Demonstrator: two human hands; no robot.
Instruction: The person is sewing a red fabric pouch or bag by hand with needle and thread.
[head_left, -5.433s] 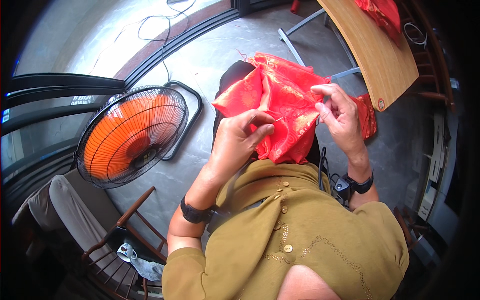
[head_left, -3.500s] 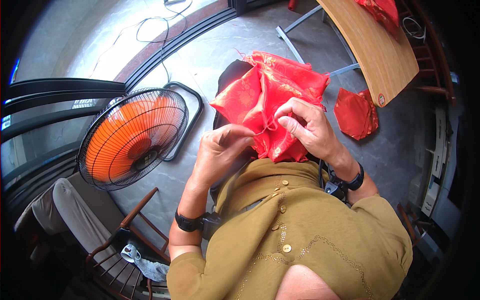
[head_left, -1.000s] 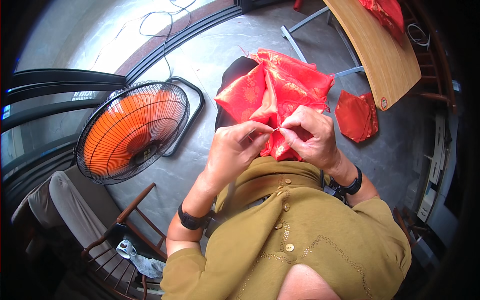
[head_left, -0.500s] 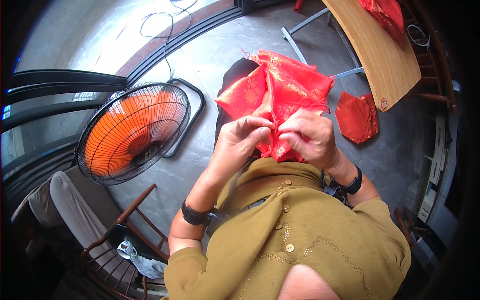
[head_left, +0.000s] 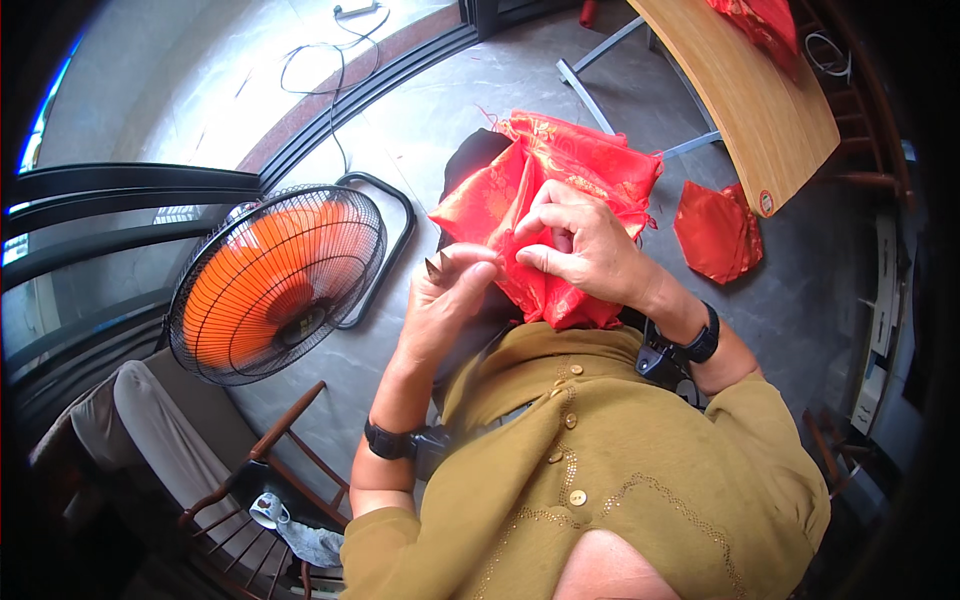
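A shiny red brocade cloth with a gold pattern lies bunched over my lap. My left hand is closed, thumb and forefinger pinched at the cloth's left fold. Two small dark pointed tips, like the blades of small snips, stick out between its fingers; the rest is hidden in the palm. Just to the right, over the cloth, is my right hand. Its thumb and forefinger are curled toward each other near the left fingertips. Whatever they pinch, perhaps a thread, is too small to make out.
An orange-bladed floor fan stands at the left. A wooden-topped table is at the upper right, with red cloth on it. More red pieces lie on the floor below. A wooden chair stands lower left.
My left hand has lowered and turned, bringing the pointed tips into sight. My right hand has shifted left and up across the cloth. The whole view has shifted slightly.
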